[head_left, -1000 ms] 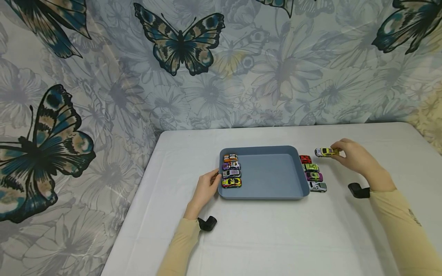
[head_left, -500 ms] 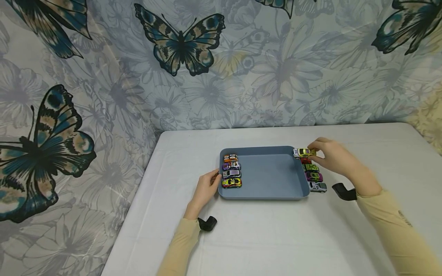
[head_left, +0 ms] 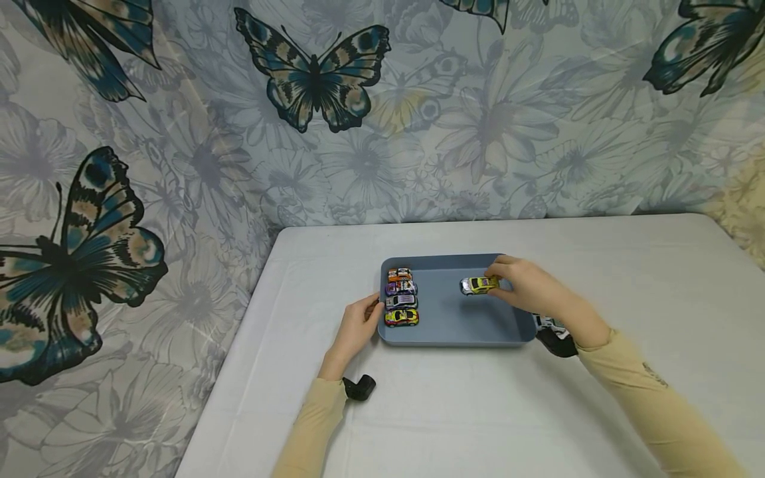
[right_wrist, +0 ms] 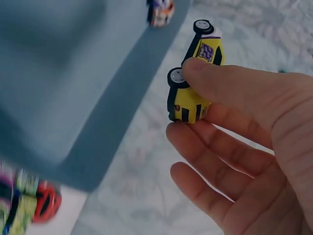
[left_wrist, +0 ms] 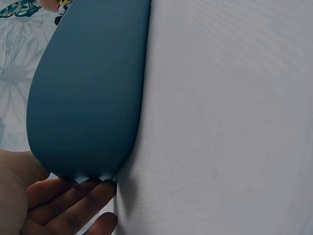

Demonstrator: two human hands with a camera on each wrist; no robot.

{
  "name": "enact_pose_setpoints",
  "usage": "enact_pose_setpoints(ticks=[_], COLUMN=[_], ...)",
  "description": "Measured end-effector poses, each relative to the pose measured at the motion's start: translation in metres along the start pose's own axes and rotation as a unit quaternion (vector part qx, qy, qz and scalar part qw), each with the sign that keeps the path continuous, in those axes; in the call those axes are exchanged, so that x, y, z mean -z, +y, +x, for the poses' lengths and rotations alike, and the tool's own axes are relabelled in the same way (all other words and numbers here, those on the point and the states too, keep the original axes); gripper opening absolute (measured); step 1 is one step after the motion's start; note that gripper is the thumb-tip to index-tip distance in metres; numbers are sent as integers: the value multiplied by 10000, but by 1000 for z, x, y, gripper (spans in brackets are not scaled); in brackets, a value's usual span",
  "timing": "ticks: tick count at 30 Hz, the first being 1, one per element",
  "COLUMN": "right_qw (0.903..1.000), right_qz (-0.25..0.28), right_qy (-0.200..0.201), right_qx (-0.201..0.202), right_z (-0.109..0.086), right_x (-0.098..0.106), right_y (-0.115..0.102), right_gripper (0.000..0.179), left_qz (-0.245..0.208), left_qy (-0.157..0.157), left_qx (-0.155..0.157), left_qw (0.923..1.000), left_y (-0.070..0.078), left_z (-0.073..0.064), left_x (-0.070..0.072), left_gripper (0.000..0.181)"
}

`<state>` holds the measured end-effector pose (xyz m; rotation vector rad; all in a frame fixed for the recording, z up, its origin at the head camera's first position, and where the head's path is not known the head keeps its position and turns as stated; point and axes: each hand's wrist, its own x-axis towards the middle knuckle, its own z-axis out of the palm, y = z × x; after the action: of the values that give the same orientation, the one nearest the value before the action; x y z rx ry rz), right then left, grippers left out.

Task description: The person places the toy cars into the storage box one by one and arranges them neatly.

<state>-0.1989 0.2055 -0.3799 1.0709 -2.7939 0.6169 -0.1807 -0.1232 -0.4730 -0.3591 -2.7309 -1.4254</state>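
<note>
Above the blue-grey tray (head_left: 454, 335), my right hand (head_left: 526, 285) pinches a yellow-and-silver toy car (head_left: 478, 285) between thumb and fingers. Up close in the right wrist view, this toy car (right_wrist: 205, 54) shows black wheels and a number on its side. At the tray's left end, my left hand (head_left: 354, 325) grips the rim; the left wrist view has its fingertips (left_wrist: 100, 191) against the tray's end wall. Just inside that end stands a column of toy cars: orange (head_left: 399, 274), purple (head_left: 400, 288), silver (head_left: 401, 302) and yellow-red (head_left: 401, 317).
Beside the tray's right end, a white toy car (head_left: 550, 325) shows partly under my right wrist. More cars there, including a red one (right_wrist: 48, 201), are hidden from the head view by my arm. A white cloth (head_left: 454, 411) covers the table, with a butterfly-print backdrop (head_left: 478, 146) behind.
My right hand has carried the yellow-and-silver toy car leftward from beyond the tray's right end to over the tray. My left hand has stayed at the tray's left end.
</note>
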Motion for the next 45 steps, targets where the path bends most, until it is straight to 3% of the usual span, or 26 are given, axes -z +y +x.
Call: enact_pose_setpoints(ticks=[21, 45], right_qw=[9945, 9927], right_qz=[129, 362], right_qy=[-710, -876], right_qx=[757, 743], right_z=[33, 51], right_x=[-58, -90], right_y=[-56, -76], right_gripper=[18, 17], left_qz=[-2, 0], left_qy=[-42, -51], left_qx=[-39, -48], left_qw=[10000, 10000], left_y=[0, -1], left_z=[0, 1], left_x=[0, 0], left_gripper=[38, 38])
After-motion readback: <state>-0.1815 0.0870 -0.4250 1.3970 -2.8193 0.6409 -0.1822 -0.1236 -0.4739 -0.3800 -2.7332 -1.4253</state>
